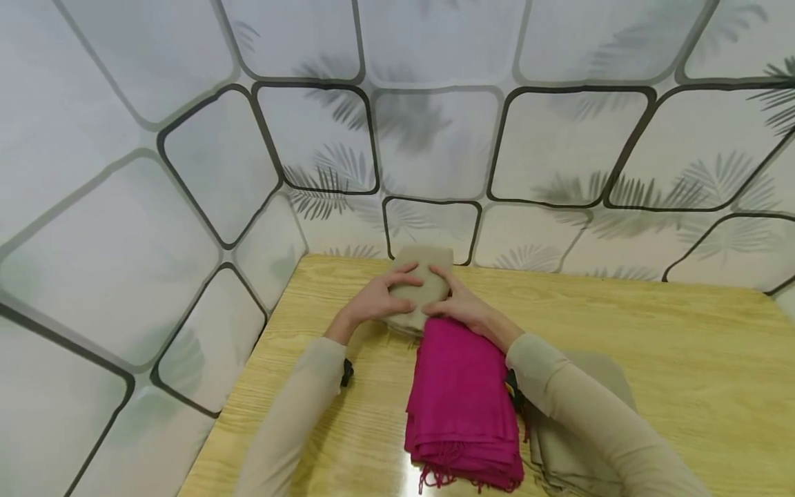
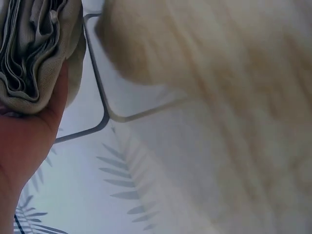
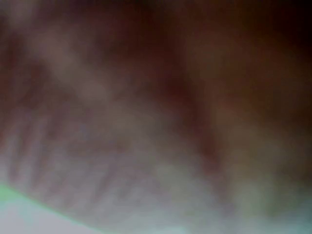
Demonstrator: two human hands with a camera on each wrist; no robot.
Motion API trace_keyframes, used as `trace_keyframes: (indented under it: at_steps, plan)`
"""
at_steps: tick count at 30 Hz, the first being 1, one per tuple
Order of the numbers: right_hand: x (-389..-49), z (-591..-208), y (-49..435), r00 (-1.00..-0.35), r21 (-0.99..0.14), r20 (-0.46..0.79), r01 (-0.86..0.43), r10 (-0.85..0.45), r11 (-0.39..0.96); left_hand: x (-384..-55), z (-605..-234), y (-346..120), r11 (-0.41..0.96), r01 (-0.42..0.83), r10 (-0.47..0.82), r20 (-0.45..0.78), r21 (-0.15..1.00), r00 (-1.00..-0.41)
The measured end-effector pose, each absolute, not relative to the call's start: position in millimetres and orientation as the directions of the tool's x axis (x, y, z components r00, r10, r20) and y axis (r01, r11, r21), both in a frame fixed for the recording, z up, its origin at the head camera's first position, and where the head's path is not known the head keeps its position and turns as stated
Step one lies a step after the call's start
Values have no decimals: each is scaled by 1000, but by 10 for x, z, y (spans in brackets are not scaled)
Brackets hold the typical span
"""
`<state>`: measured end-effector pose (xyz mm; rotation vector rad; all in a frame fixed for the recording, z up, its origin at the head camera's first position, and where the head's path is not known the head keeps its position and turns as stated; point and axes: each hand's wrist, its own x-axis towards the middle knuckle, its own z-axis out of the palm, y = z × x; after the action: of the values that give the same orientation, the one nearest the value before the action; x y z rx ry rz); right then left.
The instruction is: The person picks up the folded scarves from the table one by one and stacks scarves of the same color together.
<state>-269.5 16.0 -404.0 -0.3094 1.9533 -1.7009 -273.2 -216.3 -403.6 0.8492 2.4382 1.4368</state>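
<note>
A folded beige scarf (image 1: 424, 258) lies at the back of the table by the wall. From its left side my left hand (image 1: 377, 297) grips it, fingers and thumb bent over the top. On the opposite side my right hand (image 1: 466, 305) holds the same scarf with curved fingers. Up close in the left wrist view, the layered folds of the beige scarf (image 2: 41, 95) rest against the left hand (image 2: 29, 141). Just in front lies a folded magenta scarf (image 1: 462, 393) with a fringed near end, close under the right hand. The right wrist view is too blurred to make out.
Another folded beige cloth (image 1: 571, 438) lies to the right of the magenta scarf, partly hidden under my right forearm. The wooden table (image 1: 695, 386) meets patterned fabric walls (image 1: 428, 145) at the back and left.
</note>
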Motion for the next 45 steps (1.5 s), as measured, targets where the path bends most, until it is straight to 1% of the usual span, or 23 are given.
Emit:
trace_keyframes:
  at_steps: [5, 10, 13, 17, 21, 26, 33, 35, 38, 41, 45]
  plan:
    - [-2655, -3974, 214, -865, -984, -159, 102, -476, 143, -2736, -3893, -2052, 346, 454, 542, 220, 821, -811]
    - [-2602, -3877, 264, -876, -996, -71, 34, -477, 85, -2724, -3725, -1966, 344, 500, 545, 264, 795, -796]
    - [-2566, -3810, 292, -880, -998, 10, -36, -475, 46, -2692, -3598, -1928, 350, 545, 557, 298, 762, -775]
    - [-2515, -3679, 333, -876, -989, 122, -148, -466, 20, -2635, -3432, -1888, 350, 614, 563, 365, 708, -741]
    - [-2459, -3518, 401, -859, -968, 220, -250, -462, 4, -2572, -3270, -1827, 326, 664, 568, 421, 673, -707]
    - [-2367, -3330, 507, -833, -943, 300, -334, -464, -11, -2463, -3100, -1723, 290, 702, 567, 474, 651, -674]
    - [-2176, -3068, 657, -823, -932, 324, -362, -466, -9, -2269, -2919, -1559, 212, 733, 551, 541, 646, -636]
    - [-2116, -3006, 705, -819, -931, 330, -363, -469, -21, -2202, -2869, -1522, 187, 758, 557, 568, 625, -606]
    - [-2015, -2917, 788, -817, -934, 333, -353, -470, -48, -2092, -2805, -1483, 124, 793, 579, 605, 597, -546]
    - [-1917, -2848, 871, -816, -942, 334, -313, -472, -124, -1991, -2763, -1452, 30, 793, 602, 622, 608, -500]
    - [-1785, -2802, 968, -791, -929, 353, -235, -499, -285, -1879, -2756, -1407, -76, 762, 605, 637, 643, -477]
